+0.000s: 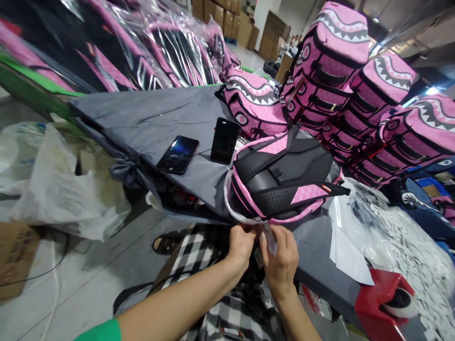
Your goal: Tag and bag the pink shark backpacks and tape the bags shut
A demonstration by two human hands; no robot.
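Note:
A pink and black backpack (287,170) lies on the grey cloth-covered table, its padded back and shoulder straps facing up. A band of clear plastic (231,201), seemingly a plastic bag's edge, runs along its near left side. At the table's near edge my left hand (241,246) is closed on the plastic. Close beside it my right hand (280,253) pinches the same plastic, with a loose end showing between its fingers. The fingertips of both hands are partly hidden. Two phones, one lying flat (178,154) and one dark-screened (224,140), are left of the backpack.
Stacked pink shark-mouth backpacks (330,71) stand behind and to the right. Plastic-wrapped backpacks (181,52) fill the far left. White plastic sheets (350,255) and a red tape dispenser (384,303) are at right. A white bag (74,180) and a cardboard box (16,260) stand on the floor.

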